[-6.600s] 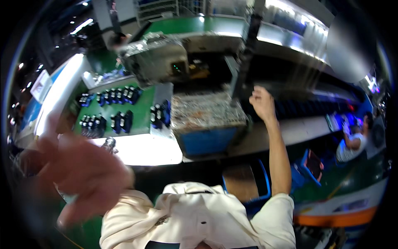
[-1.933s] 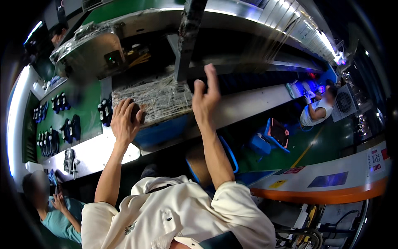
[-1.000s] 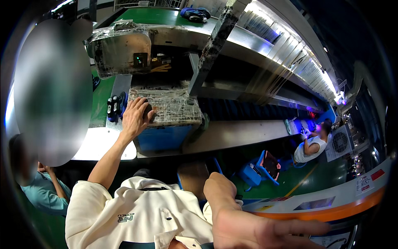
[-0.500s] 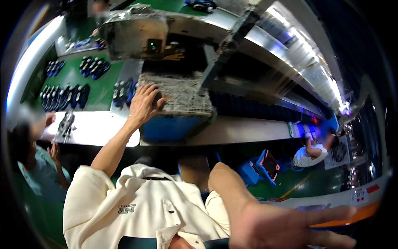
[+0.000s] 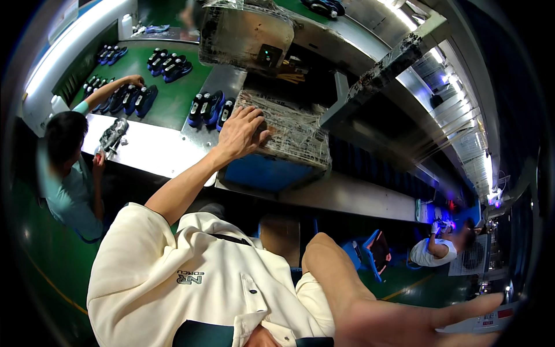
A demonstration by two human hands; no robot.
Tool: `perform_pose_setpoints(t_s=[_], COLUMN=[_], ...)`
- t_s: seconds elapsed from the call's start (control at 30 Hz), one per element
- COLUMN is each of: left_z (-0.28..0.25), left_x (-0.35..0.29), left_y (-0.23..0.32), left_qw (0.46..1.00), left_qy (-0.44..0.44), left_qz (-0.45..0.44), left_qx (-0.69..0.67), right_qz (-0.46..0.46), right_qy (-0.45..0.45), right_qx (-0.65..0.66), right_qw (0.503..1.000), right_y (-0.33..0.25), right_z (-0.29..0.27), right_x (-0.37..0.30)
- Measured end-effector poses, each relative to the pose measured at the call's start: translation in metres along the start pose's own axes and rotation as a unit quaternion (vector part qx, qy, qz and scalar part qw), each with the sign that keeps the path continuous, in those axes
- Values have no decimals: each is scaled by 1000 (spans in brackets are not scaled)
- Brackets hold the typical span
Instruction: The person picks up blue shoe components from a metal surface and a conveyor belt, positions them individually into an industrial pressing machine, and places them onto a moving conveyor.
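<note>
My left hand (image 5: pixel 243 132) lies on the top left edge of a box-shaped machine housing (image 5: pixel 289 130) wrapped in worn clear film, its fingers laid forward and holding nothing. Its side below is blue (image 5: pixel 260 172). Just left of that hand, several dark blue shoes (image 5: pixel 207 109) with white tags stand on a metal strip. Close to the camera at the lower right, my right hand (image 5: pixel 399 324) is stretched out with the fingers apart. It is blurred and cut off by the lower edge, and nothing shows in it.
A co-worker (image 5: pixel 72 168) at the left reaches toward rows of shoes (image 5: pixel 124 99) on a green belt (image 5: pixel 165 95). A metal beam (image 5: pixel 384 72) crosses above the conveyor. Blue bins (image 5: pixel 370 254) stand on the floor, and another person (image 5: pixel 436 251) sits at the far right.
My view has turned, so the bench sits further right in the picture. My left hand stays on the housing. The left co-worker's arm now extends over the shoes.
</note>
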State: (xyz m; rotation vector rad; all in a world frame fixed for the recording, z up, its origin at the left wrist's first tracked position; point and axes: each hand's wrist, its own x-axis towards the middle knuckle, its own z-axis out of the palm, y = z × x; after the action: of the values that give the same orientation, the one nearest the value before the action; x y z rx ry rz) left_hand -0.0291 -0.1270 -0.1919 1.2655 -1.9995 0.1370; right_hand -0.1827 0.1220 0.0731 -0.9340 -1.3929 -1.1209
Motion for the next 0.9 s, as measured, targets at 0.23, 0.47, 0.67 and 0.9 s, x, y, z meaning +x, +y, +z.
perform_pose_setpoints(t_s=[0.23, 0.47, 0.67, 0.9], left_z=[-1, 1, 5, 3], left_x=[5, 1, 1, 1], left_y=[3, 1, -1, -3], left_qw=[1000, 1000, 999, 1000], left_qy=[8, 17, 23, 0], left_qz=[3, 4, 9, 14], left_qx=[-12, -12, -27, -23], right_qz=[-226, -133, -81, -163], right_qy=[-48, -41, -25, -136], right_qx=[-527, -606, -625, -788], right_qw=[818, 783, 776, 579], right_y=[17, 4, -1, -9], right_z=[-15, -12, -9, -21], right_x=[2, -4, 2, 23])
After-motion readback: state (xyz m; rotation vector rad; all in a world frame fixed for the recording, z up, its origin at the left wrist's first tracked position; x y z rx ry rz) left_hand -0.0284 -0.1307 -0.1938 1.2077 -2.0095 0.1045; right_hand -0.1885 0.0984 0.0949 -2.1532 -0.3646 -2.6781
